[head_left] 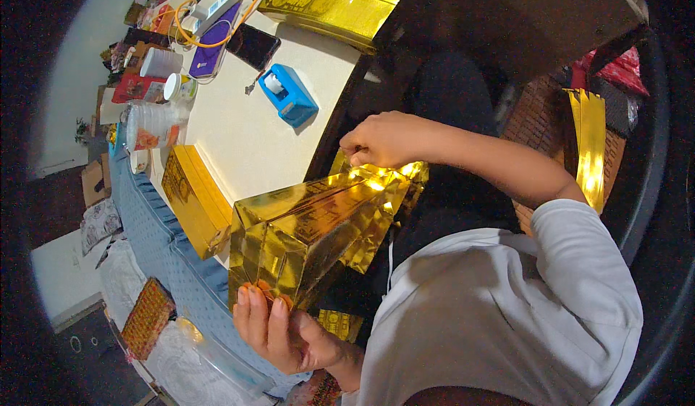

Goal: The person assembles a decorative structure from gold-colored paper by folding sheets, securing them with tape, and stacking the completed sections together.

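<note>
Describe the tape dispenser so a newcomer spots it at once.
Find the cream-topped table in the picture's upper middle. On it, above the hand-held gold foil package and just below the dark phone, stands the tape dispenser. Its chunky bright-blue body, with a pale tape roll inside, sets it apart from the flat phone.

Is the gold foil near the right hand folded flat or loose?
Loose: the gold foil spreads in crumpled, uneven flaps below the right hand.
</note>
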`<move>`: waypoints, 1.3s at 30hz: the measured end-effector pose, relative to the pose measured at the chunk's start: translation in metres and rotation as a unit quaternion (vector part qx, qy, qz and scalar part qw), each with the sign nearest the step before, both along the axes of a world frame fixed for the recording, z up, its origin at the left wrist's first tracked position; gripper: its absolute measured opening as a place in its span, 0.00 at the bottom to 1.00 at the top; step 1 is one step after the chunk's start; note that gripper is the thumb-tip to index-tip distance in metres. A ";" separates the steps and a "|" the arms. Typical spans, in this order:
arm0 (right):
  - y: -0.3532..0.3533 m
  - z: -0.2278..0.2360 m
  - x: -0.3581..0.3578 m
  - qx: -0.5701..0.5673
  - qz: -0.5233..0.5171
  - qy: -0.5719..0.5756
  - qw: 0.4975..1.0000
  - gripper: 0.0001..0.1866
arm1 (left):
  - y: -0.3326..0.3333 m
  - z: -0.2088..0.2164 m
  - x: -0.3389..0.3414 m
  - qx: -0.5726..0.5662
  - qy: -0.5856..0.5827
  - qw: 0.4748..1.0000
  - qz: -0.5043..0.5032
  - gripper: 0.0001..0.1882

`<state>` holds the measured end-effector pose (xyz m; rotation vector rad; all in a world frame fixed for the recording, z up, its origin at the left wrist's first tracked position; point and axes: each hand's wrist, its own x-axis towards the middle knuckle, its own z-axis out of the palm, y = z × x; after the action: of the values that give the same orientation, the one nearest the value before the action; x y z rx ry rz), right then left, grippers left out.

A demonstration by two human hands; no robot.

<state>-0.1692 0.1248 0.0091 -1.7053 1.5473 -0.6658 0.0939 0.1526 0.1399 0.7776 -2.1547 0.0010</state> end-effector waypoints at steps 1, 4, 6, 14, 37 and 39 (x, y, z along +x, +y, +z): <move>-0.001 -0.006 -0.001 0.008 0.006 -0.014 1.000 0.11 | 0.000 0.000 -0.001 0.001 0.002 1.000 -0.001 0.10; -0.005 -0.015 -0.003 0.025 0.023 -0.060 0.998 0.12 | 0.001 0.000 -0.001 0.006 0.007 1.000 -0.001 0.10; -0.007 -0.015 -0.002 0.030 0.028 -0.091 0.995 0.11 | 0.000 -0.001 0.000 0.007 0.010 1.000 0.001 0.10; -0.007 -0.011 0.009 0.036 0.037 0.001 0.999 0.12 | 0.000 -0.002 -0.001 0.006 0.010 1.000 0.002 0.10; -0.015 0.016 0.035 0.011 0.092 0.296 0.951 0.10 | -0.004 -0.001 0.011 0.004 -0.023 0.999 -0.036 0.12; -0.016 0.013 0.037 0.005 0.084 0.301 0.950 0.10 | -0.004 -0.002 0.004 -0.002 0.005 1.000 -0.019 0.09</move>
<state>-0.1319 0.1092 0.0223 -2.1270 1.7601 -0.0353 0.0981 0.1486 0.1376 0.7328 -2.1598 -0.0191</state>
